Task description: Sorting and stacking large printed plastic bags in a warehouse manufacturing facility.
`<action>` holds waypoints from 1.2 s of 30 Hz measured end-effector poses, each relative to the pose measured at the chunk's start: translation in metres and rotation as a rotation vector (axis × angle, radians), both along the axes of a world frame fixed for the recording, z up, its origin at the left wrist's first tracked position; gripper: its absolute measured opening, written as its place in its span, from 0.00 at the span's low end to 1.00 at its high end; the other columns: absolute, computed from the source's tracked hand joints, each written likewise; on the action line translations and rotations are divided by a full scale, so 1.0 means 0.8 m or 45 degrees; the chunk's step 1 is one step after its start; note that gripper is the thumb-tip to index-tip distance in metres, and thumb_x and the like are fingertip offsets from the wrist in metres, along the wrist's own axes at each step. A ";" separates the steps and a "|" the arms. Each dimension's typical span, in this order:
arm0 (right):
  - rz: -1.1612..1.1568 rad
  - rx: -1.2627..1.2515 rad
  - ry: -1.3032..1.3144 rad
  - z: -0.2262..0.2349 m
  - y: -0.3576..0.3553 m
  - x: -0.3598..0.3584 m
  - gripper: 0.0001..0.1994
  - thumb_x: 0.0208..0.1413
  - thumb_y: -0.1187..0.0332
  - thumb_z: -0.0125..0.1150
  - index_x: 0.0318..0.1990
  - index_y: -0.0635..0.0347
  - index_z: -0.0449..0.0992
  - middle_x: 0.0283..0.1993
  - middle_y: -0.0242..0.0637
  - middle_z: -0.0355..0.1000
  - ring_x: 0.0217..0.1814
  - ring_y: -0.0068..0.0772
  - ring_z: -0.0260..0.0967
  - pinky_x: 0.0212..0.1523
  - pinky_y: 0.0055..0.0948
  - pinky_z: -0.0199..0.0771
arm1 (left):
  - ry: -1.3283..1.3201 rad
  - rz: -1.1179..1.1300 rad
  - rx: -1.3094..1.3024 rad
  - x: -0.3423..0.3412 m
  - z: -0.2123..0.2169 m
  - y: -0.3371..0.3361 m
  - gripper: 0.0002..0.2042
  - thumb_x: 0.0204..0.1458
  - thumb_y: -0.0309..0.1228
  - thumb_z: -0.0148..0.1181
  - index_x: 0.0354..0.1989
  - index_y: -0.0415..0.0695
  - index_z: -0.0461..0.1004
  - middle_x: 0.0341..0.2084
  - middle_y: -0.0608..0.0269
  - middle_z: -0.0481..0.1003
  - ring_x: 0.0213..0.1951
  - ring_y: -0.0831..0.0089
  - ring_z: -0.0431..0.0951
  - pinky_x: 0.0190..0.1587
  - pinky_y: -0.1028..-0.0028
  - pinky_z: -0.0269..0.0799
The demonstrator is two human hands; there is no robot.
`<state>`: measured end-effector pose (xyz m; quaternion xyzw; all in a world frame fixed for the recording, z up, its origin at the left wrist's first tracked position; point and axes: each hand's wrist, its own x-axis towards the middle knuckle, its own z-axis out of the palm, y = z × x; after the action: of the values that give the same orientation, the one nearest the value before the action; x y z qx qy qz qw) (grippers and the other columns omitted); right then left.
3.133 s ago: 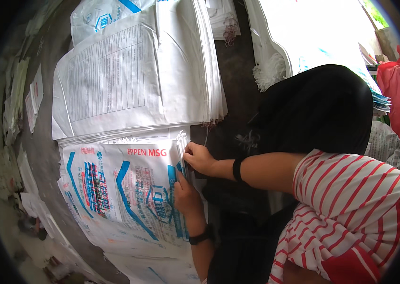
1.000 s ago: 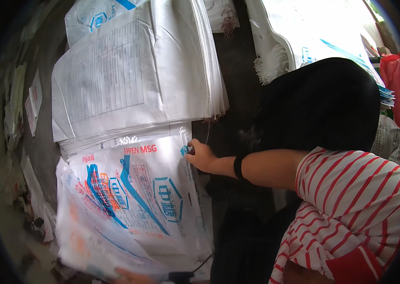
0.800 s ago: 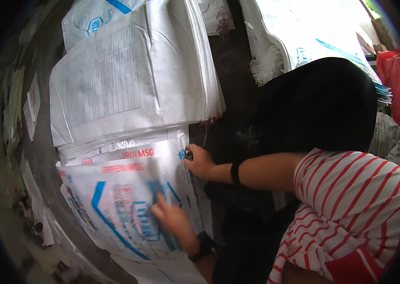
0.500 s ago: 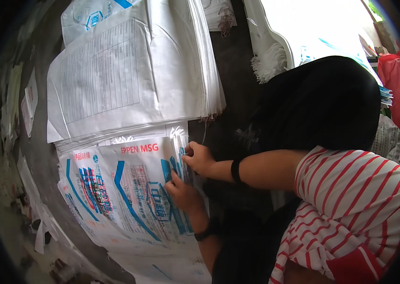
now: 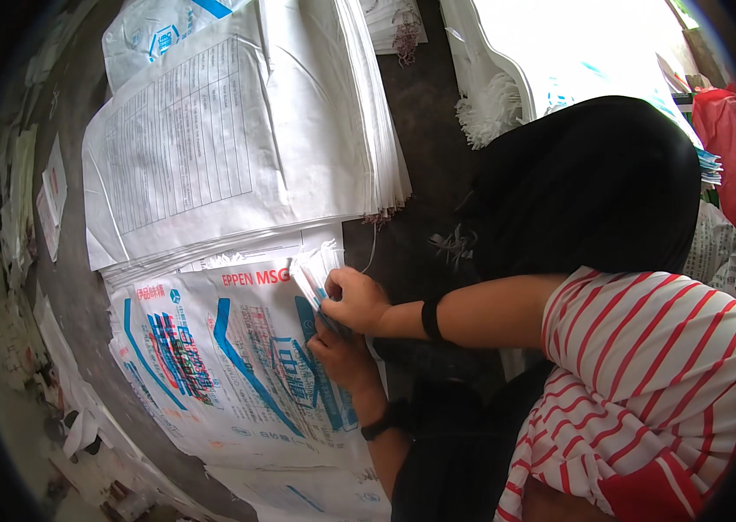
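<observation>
A printed white woven sack with blue and red markings lies flat on top of others in front of me. Its right edge is bunched and turned up into a layered fold with frayed white threads at the top end. My right hand is closed, pinching this fold between thumb and fingers. Just below it, my left hand is closed at the same edge, its fingertips partly hidden by the fold. Both hands lie close together.
A thick stack of white sacks with a printed table lies beyond. More white sacks stand at the upper right, beside a red bag. My black-clad knee is right of the hands. Scraps litter the left side.
The sack's right edge has been turned further up and leftward, now covering part of the red print. My right hand has shifted slightly left and down with it; my left hand stays near the same place.
</observation>
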<state>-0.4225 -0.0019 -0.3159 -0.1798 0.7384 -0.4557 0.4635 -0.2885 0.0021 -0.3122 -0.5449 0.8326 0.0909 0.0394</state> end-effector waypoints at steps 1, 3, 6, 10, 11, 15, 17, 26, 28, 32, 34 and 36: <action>0.001 -0.002 -0.001 0.004 -0.001 0.002 0.11 0.47 0.62 0.63 0.33 0.60 0.75 0.36 0.44 0.74 0.39 0.45 0.74 0.40 0.38 0.73 | 0.064 0.020 0.001 0.006 -0.003 -0.001 0.33 0.56 0.48 0.63 0.63 0.41 0.61 0.42 0.50 0.66 0.45 0.49 0.75 0.41 0.57 0.75; 0.024 -0.074 -0.215 0.007 -0.001 0.004 0.11 0.48 0.63 0.62 0.34 0.60 0.75 0.33 0.42 0.75 0.36 0.41 0.75 0.39 0.36 0.74 | 0.131 0.039 0.006 0.009 -0.003 -0.002 0.33 0.56 0.48 0.63 0.62 0.39 0.60 0.43 0.48 0.67 0.46 0.48 0.74 0.44 0.56 0.74; 0.034 -0.212 -0.267 -0.001 -0.001 0.002 0.11 0.50 0.62 0.63 0.35 0.61 0.75 0.31 0.40 0.76 0.34 0.36 0.75 0.38 0.33 0.73 | 0.288 0.069 -0.036 0.006 0.001 0.001 0.31 0.57 0.47 0.63 0.59 0.36 0.62 0.43 0.47 0.69 0.47 0.45 0.74 0.46 0.55 0.74; 0.048 -0.262 -0.353 -0.006 -0.004 0.008 0.12 0.51 0.62 0.63 0.36 0.61 0.76 0.31 0.41 0.75 0.33 0.32 0.74 0.38 0.31 0.73 | 0.240 0.103 -0.014 0.017 -0.003 0.001 0.29 0.59 0.46 0.60 0.59 0.36 0.63 0.46 0.43 0.71 0.50 0.42 0.74 0.48 0.55 0.73; 0.029 -0.293 -0.417 -0.008 -0.006 0.011 0.12 0.52 0.61 0.64 0.36 0.61 0.76 0.31 0.41 0.76 0.33 0.33 0.74 0.38 0.32 0.73 | 0.188 0.088 -0.034 0.021 -0.004 0.000 0.29 0.60 0.46 0.59 0.59 0.35 0.64 0.48 0.41 0.72 0.50 0.41 0.74 0.49 0.55 0.73; 0.003 -0.184 -0.376 -0.028 -0.004 0.003 0.11 0.55 0.66 0.65 0.38 0.63 0.73 0.29 0.35 0.73 0.32 0.26 0.71 0.35 0.29 0.72 | 0.108 0.375 -0.188 0.074 0.024 -0.038 0.24 0.65 0.40 0.52 0.59 0.30 0.65 0.50 0.32 0.73 0.49 0.44 0.77 0.50 0.58 0.74; -0.018 -0.140 -0.226 -0.060 0.002 0.003 0.12 0.55 0.66 0.65 0.41 0.64 0.72 0.31 0.37 0.74 0.32 0.28 0.71 0.36 0.29 0.72 | 0.341 0.445 -0.375 0.163 0.102 -0.081 0.20 0.66 0.36 0.52 0.56 0.28 0.67 0.41 0.37 0.77 0.41 0.47 0.77 0.51 0.59 0.73; 0.049 0.028 -0.253 -0.043 0.001 0.006 0.14 0.56 0.66 0.65 0.42 0.68 0.72 0.35 0.47 0.77 0.41 0.39 0.78 0.43 0.37 0.77 | -0.024 0.407 -0.790 0.106 0.273 -0.033 0.16 0.65 0.30 0.52 0.55 0.31 0.69 0.43 0.40 0.76 0.43 0.51 0.79 0.50 0.61 0.75; 0.067 0.053 -0.171 -0.040 0.003 0.006 0.13 0.55 0.65 0.63 0.40 0.67 0.74 0.35 0.49 0.77 0.41 0.44 0.77 0.43 0.39 0.76 | 0.053 0.244 -0.414 0.101 0.190 -0.031 0.20 0.59 0.34 0.61 0.54 0.32 0.71 0.49 0.39 0.74 0.49 0.45 0.76 0.50 0.60 0.75; 0.146 -0.025 -0.046 -0.064 0.006 0.009 0.14 0.54 0.61 0.61 0.36 0.66 0.75 0.35 0.52 0.76 0.38 0.52 0.76 0.40 0.41 0.75 | 0.115 -0.086 -0.039 0.045 0.047 -0.012 0.22 0.57 0.31 0.60 0.61 0.43 0.69 0.45 0.50 0.70 0.46 0.51 0.76 0.43 0.59 0.76; 0.086 -0.049 -0.135 -0.059 0.006 0.015 0.13 0.55 0.62 0.61 0.36 0.67 0.74 0.34 0.53 0.76 0.38 0.52 0.76 0.40 0.41 0.75 | 0.109 -0.125 -0.139 0.021 0.023 -0.005 0.21 0.57 0.31 0.61 0.60 0.47 0.70 0.41 0.53 0.69 0.42 0.54 0.76 0.41 0.60 0.76; 0.030 -0.070 -0.221 -0.058 0.007 0.016 0.13 0.55 0.63 0.61 0.35 0.67 0.73 0.33 0.53 0.75 0.37 0.52 0.76 0.39 0.41 0.75 | 0.104 -0.159 -0.237 0.011 0.011 -0.002 0.21 0.57 0.32 0.62 0.60 0.50 0.71 0.37 0.56 0.67 0.37 0.56 0.76 0.38 0.61 0.76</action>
<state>-0.4099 0.0036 -0.3622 -0.1610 0.6804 -0.4841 0.5261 -0.2796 0.0003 -0.3036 -0.4892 0.8707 0.0327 -0.0396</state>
